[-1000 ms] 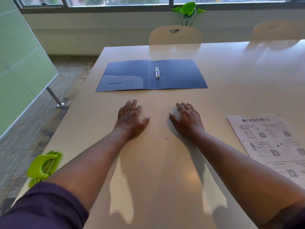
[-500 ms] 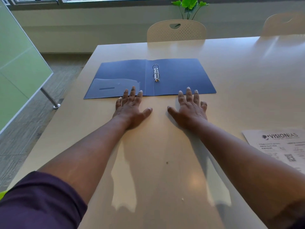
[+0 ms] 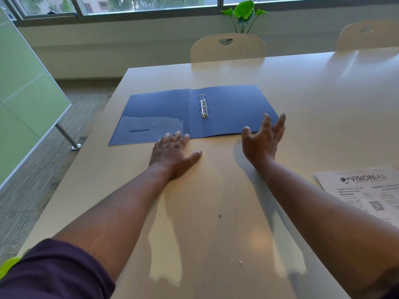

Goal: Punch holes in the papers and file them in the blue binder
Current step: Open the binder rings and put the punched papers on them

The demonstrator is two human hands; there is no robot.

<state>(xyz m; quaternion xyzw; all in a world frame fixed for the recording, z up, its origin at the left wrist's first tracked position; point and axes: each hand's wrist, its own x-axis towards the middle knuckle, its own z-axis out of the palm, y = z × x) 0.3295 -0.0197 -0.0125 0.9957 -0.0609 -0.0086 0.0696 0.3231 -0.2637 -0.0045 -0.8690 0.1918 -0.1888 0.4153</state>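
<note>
The blue binder point(image 3: 226, 113) lies open and flat on the table, its two metal rings point(image 3: 203, 106) closed at the spine. My left hand point(image 3: 172, 155) rests flat on the table, fingertips touching the binder's near edge. My right hand point(image 3: 262, 140) is raised on its edge with fingers spread, over the binder's near right corner, holding nothing. Printed papers point(image 3: 367, 193) lie at the right edge of the table. A sliver of the green hole punch point(image 3: 8, 266) shows at the bottom left, mostly hidden by my sleeve.
The pale table point(image 3: 216, 212) stretches wide. Two white chairs point(image 3: 227, 48) stand at its far side, with a potted plant point(image 3: 244, 14) behind. A green glass partition point(image 3: 23, 93) and its metal foot stand on the floor at left.
The view has shifted closer to the binder. My right hand has lifted off the table and turned onto its edge near the binder's right corner. My left hand stays flat at the binder's edge.
</note>
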